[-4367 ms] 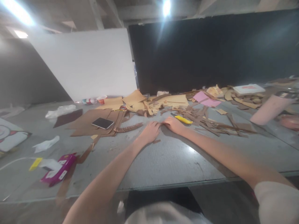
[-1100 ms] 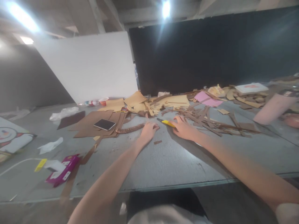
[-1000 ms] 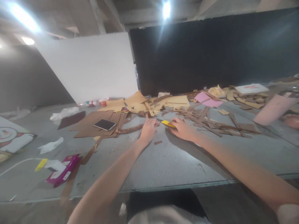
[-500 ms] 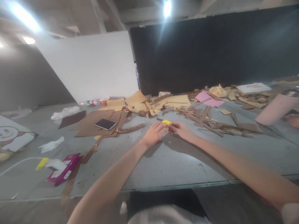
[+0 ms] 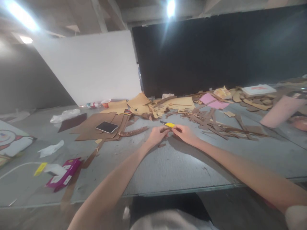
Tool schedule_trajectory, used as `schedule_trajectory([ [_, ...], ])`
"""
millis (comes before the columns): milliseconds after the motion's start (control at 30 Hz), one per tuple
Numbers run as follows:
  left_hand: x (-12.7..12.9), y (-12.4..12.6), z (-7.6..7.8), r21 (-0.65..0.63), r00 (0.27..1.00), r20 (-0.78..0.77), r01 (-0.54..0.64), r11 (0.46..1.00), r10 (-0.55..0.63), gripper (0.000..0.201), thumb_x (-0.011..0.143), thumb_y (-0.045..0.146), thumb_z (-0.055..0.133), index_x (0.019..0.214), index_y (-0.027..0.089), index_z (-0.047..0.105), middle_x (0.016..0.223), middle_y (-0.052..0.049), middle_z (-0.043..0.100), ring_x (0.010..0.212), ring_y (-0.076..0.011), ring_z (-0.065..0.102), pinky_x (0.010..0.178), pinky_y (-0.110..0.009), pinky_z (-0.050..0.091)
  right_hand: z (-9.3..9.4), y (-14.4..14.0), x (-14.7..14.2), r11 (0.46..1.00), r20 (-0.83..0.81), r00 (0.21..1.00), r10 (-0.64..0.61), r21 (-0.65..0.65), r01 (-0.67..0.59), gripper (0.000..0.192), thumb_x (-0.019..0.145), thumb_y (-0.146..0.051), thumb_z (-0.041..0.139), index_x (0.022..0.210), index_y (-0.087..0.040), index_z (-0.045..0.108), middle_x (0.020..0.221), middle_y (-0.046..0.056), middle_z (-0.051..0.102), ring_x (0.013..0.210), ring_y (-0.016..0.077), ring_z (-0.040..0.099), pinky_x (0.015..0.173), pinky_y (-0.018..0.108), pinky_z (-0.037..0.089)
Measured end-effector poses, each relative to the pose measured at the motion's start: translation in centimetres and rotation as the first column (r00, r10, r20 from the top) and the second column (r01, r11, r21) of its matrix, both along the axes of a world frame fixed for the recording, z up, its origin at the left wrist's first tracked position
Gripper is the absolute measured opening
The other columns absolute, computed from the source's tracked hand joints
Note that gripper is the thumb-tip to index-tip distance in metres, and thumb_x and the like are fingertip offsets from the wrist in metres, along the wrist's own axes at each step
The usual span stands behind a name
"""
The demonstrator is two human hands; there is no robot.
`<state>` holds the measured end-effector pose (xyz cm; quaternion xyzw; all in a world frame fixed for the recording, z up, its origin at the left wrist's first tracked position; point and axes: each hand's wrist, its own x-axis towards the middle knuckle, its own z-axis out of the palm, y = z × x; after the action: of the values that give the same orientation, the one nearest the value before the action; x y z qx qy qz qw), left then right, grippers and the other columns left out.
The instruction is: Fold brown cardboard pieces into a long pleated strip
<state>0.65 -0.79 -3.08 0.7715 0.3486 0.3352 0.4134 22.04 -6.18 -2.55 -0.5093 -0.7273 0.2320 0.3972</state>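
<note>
My left hand and my right hand meet just above the grey table. Between their fingertips is a yellow utility knife, its dark tip pointing left and away. My right hand grips the knife's rear end. The fingers of my left hand are closed at its front end, and whether they also pinch a brown scrap I cannot tell. A small brown cardboard scrap lies on the table under my hands. A curved corrugated strip lies to the left of them.
Brown cardboard strips and tan offcuts litter the far side. A phone rests on cardboard sheets at left. A magenta box lies near the front left. A pink cup is at right. White and black boards stand behind.
My right hand has lifted the yellow knife off the table and brought it nearer. My left hand came across to meet it, and both now close on it.
</note>
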Motion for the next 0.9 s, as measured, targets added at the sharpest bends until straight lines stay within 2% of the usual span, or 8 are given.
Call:
schedule_trajectory([
  [100,-0.1,0.2,-0.1,-0.055,0.999,0.034,0.024,0.998,-0.022,0.033,0.095,0.045,0.067,0.108,0.017,0.080,0.073,-0.002,0.071,0.066,-0.0128,0.063,0.067,-0.025,0.051,-0.7,0.4,0.2,0.998,0.024,1.000,-0.013,0.058,0.012,0.030,0.100,-0.046,0.054,0.091,-0.022,0.069,0.080,0.002,0.073,0.070,0.0189,0.063,0.067,0.029,0.045],
  [267,-0.2,0.2,-0.1,-0.021,0.999,-0.015,0.032,0.999,-0.033,0.036,0.095,0.044,0.067,0.116,0.018,0.080,0.073,-0.001,0.072,0.066,-0.0131,0.064,0.064,-0.024,0.049,-1.1,0.6,0.2,0.994,0.060,0.998,0.017,0.104,-0.023,0.026,0.099,-0.044,0.054,0.095,-0.023,0.069,0.086,0.003,0.075,0.074,0.0202,0.066,0.070,0.030,0.049],
  [533,0.0,-0.7,0.7,0.075,0.999,-0.053,0.003,0.997,0.001,0.024,0.095,0.034,0.066,0.103,0.017,0.082,0.087,-0.006,0.080,0.077,-0.0162,0.072,0.076,-0.026,0.054,-1.6,0.7,0.0,0.987,0.145,0.989,0.005,0.161,-0.028,0.019,0.095,-0.035,0.057,0.090,-0.023,0.070,0.076,0.002,0.071,0.065,0.0175,0.061,0.066,0.028,0.046],
  [733,-0.1,-0.3,0.3,0.120,0.989,-0.148,0.004,0.993,0.014,0.025,0.094,0.036,0.065,0.097,0.018,0.082,0.087,-0.004,0.080,0.078,-0.0169,0.071,0.073,-0.026,0.053,-1.9,1.2,0.0,0.983,0.181,0.982,-0.061,0.184,0.028,0.014,0.091,-0.031,0.063,0.086,-0.022,0.072,0.076,0.003,0.073,0.066,0.0178,0.063,0.067,0.028,0.047],
  [900,-0.1,-0.2,0.2,0.100,0.986,-0.164,0.013,0.995,0.004,0.026,0.094,0.037,0.065,0.100,0.018,0.083,0.088,-0.004,0.081,0.079,-0.0169,0.070,0.073,-0.026,0.054,-1.9,1.3,0.0,0.978,0.193,0.975,-0.107,0.197,0.068,0.013,0.091,-0.030,0.064,0.087,-0.022,0.073,0.080,0.004,0.075,0.070,0.0183,0.066,0.069,0.028,0.048],
])
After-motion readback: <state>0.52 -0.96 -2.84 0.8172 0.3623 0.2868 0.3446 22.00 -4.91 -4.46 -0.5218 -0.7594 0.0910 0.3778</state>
